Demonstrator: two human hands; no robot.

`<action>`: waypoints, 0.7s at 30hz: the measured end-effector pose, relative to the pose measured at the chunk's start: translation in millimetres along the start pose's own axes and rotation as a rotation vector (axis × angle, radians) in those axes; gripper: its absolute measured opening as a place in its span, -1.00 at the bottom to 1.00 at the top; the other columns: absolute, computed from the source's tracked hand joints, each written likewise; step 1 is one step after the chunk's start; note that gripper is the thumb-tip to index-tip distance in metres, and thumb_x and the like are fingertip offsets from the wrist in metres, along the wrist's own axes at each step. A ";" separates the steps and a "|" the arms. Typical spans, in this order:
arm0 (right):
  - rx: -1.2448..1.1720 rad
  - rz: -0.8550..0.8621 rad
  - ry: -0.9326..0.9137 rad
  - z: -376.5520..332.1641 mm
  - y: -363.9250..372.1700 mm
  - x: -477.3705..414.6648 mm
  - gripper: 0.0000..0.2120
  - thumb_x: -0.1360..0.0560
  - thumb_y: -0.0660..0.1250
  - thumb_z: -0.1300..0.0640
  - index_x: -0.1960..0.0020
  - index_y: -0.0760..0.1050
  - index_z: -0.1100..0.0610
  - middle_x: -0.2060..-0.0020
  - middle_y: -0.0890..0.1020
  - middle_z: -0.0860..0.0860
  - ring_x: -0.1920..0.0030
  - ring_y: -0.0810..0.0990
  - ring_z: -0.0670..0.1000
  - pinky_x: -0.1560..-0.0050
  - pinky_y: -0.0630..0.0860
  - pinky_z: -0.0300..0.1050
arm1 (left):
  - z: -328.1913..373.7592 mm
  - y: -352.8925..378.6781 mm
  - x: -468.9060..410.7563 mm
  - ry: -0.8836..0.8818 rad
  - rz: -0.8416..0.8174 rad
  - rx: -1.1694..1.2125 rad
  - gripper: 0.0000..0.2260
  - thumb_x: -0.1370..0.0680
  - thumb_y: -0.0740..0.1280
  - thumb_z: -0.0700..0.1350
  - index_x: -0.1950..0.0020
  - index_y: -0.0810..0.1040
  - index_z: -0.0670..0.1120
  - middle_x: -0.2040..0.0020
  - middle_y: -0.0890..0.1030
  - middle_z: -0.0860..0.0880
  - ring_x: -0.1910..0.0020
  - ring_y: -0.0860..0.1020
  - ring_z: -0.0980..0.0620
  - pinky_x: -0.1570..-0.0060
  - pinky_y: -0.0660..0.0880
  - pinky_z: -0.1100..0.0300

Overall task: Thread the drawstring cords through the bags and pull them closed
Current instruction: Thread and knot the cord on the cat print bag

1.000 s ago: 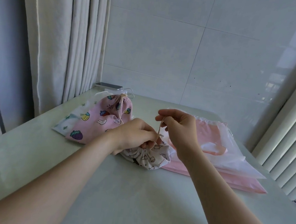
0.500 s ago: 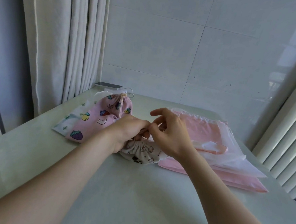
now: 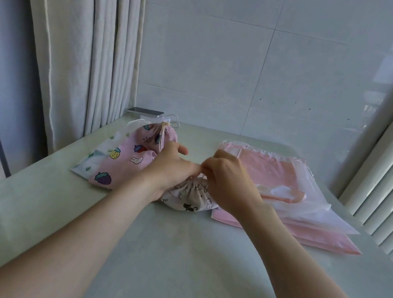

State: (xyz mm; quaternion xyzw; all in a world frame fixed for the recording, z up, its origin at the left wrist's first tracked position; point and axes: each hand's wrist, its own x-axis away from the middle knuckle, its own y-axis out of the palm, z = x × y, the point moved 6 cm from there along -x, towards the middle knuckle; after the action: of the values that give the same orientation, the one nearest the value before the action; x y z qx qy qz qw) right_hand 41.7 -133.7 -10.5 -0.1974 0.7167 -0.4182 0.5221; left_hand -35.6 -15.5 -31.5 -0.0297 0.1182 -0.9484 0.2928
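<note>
Cinching the cat-print bag (image 3: 190, 200) at mid-counter, nearest of all the bags, right edge against the pink stack. Mouth already gathered into tight puckers, so judged close to shut.

Procedure, judged from the present hold:
1. Anchor the gathered neck with the left grip (image 3: 171, 170), curled over the fabric from the left, one finger straight out beyond.
2. Draw with the right grip (image 3: 225, 183), fingertips (image 3: 204, 170) pressed together in a pinch just above the mouth. Presumably on the drawstring cord, too fine to make out here.
3. Pull away from the neck in line with the channel, not upward, to avoid lifting the bag off the counter (image 3: 179, 256).
4. Work the puckers back along the cord in short strokes. Avoid one hard tug, which is likely to bunch the thin cloth and jam it.

Inventory, near to far:
- Grips: two, both at the one bag.
- Cat-print bag: one.
- Pink fruit-print bag (image 3: 126, 163): one, left of the work, mouth drawn closed at its far end.
- White bag with green print (image 3: 97, 160): one, partly beneath the fruit-print bag.
- Flat pink bags (image 3: 273, 171): at least two layers, right of the work, not cinched; exact count not readable.
- Translucent white bag (image 3: 310, 209): one, on the pink stack.
- Flat grey device (image 3: 146, 112) and white cable (image 3: 173, 120): one each, far-left corner.
</note>
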 end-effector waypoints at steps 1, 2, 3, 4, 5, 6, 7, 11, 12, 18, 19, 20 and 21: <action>-0.025 0.009 0.041 1.1 -1.9 -0.4 -0.87 -0.56 0.39 0.28 0.02 0.73 0.18 0.14 0.62 0.11 0.17 0.61 0.18 0.12 0.57 0.10 | 0.1 -1.0 0.3 0.033 0.021 -0.034 -0.55 -0.45 0.50 -0.20 -0.26 0.42 -0.03 0.02 0.67 -0.05 0.09 0.61 0.07 0.19 0.44 0.17; -0.068 0.021 0.096 2.8 -4.7 -1.2 -0.87 -0.58 0.38 0.25 0.01 0.73 0.18 0.13 0.65 0.10 0.13 0.62 0.14 0.09 0.57 0.04 | 1.5 -2.4 0.3 0.080 0.036 -0.072 -0.54 -0.45 0.51 -0.24 -0.26 0.42 -0.03 -0.03 0.66 -0.05 0.08 0.61 0.08 0.18 0.46 0.19; -0.128 0.020 0.166 5.4 -6.9 -2.2 -0.86 -0.60 0.38 0.22 -0.01 0.73 0.17 0.12 0.69 0.07 0.12 0.63 0.08 0.09 0.56 -0.05 | 3.2 -4.0 -0.6 0.133 0.051 -0.109 -0.56 -0.44 0.53 -0.25 -0.22 0.44 -0.03 -0.04 0.65 -0.05 0.09 0.61 0.09 0.18 0.48 0.21; -0.198 0.002 0.241 8.7 -7.6 -2.1 -0.86 -0.62 0.38 0.19 -0.01 0.73 0.16 0.15 0.72 0.03 0.14 0.63 -0.01 0.14 0.53 -0.16 | 5.1 -5.9 -1.9 0.192 0.074 -0.156 -0.59 -0.42 0.55 -0.25 -0.16 0.47 -0.02 -0.02 0.64 -0.04 0.13 0.61 0.12 0.19 0.49 0.22; -0.277 -0.026 0.307 11.2 -7.4 -1.6 -0.86 -0.62 0.38 0.16 0.00 0.72 0.14 0.21 0.71 -0.03 0.23 0.60 -0.11 0.22 0.47 -0.25 | 7.6 -7.3 -3.3 0.252 0.099 -0.218 -0.63 -0.40 0.57 -0.23 -0.09 0.50 -0.01 0.03 0.65 -0.01 0.19 0.61 0.17 0.22 0.48 0.25; -0.374 -0.054 0.366 13.6 -6.6 -0.5 -0.86 -0.62 0.39 0.14 0.02 0.72 0.13 0.28 0.69 -0.07 0.33 0.55 -0.18 0.29 0.40 -0.30 | 10.4 -7.6 -3.2 0.307 0.120 -0.282 -0.68 -0.40 0.59 -0.20 -0.01 0.52 0.01 0.11 0.66 0.02 0.28 0.59 0.24 0.26 0.46 0.29; -0.493 -0.073 0.425 15.7 -5.8 0.7 -0.85 -0.62 0.39 0.13 0.04 0.72 0.12 0.33 0.67 -0.07 0.39 0.50 -0.20 0.30 0.38 -0.30 | 12.5 -7.7 -3.0 0.361 0.145 -0.329 -0.73 -0.40 0.60 -0.17 0.06 0.55 0.01 0.20 0.68 0.04 0.34 0.58 0.27 0.31 0.43 0.32; -0.885 -0.119 0.587 15.7 -1.5 6.6 -0.83 -0.62 0.37 0.19 0.08 0.71 0.18 0.38 0.64 -0.03 0.39 0.52 -0.16 0.30 0.44 -0.31 | 14.2 -9.0 -2.1 0.554 0.257 -0.298 -0.83 -0.42 0.60 -0.22 0.24 0.68 0.00 0.29 0.70 0.06 0.29 0.66 0.15 0.21 0.61 0.14; -0.932 -0.127 0.609 15.6 -1.0 7.6 -0.82 -0.62 0.35 0.22 0.08 0.70 0.21 0.45 0.60 -0.08 0.45 0.48 -0.17 0.39 0.39 -0.34 | 13.4 -8.7 -1.8 0.580 0.280 -0.274 -0.83 -0.42 0.60 -0.25 0.23 0.70 0.00 0.26 0.72 0.06 0.26 0.68 0.12 0.16 0.64 0.07; -1.102 -0.108 0.643 16.6 0.9 8.7 -0.84 -0.61 0.34 0.29 0.09 0.67 0.24 0.50 0.53 -0.13 0.48 0.43 -0.18 0.42 0.33 -0.33 | 12.4 -6.2 -0.4 0.688 0.321 -0.220 -0.89 -0.46 0.60 -0.24 0.05 0.78 -0.08 0.07 0.76 0.04 0.09 0.72 0.17 -0.03 0.66 0.09; -1.100 -0.096 0.640 16.8 0.7 9.1 -0.84 -0.62 0.34 0.28 0.09 0.67 0.24 0.50 0.56 -0.14 0.48 0.47 -0.20 0.41 0.36 -0.36 | 13.6 -3.7 0.8 0.718 0.300 -0.243 -0.86 -0.46 0.59 -0.24 0.01 0.78 -0.10 0.01 0.76 0.04 0.04 0.72 0.16 -0.07 0.65 0.10; -1.097 -0.081 0.636 17.5 0.8 9.5 -0.84 -0.63 0.35 0.27 0.09 0.67 0.24 0.49 0.59 -0.15 0.47 0.50 -0.23 0.38 0.38 -0.38 | 14.4 -0.8 2.1 0.750 0.276 -0.268 -0.82 -0.45 0.60 -0.24 -0.03 0.78 -0.11 -0.03 0.75 0.04 -0.01 0.71 0.14 -0.11 0.63 0.11; -1.094 -0.066 0.631 17.6 0.5 9.8 -0.83 -0.63 0.36 0.26 0.09 0.68 0.23 0.47 0.62 -0.14 0.44 0.53 -0.23 0.34 0.41 -0.37 | 14.6 1.6 3.3 0.782 0.255 -0.284 -0.80 -0.45 0.60 -0.24 -0.05 0.77 -0.11 -0.05 0.73 0.06 -0.03 0.70 0.13 -0.13 0.62 0.14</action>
State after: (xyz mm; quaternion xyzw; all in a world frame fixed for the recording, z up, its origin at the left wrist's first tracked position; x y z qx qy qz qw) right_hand 54.2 -147.4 -18.5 -0.3249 0.9398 -0.0452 0.0960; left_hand -35.7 -21.7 -17.7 0.3066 0.3525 -0.8188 0.3335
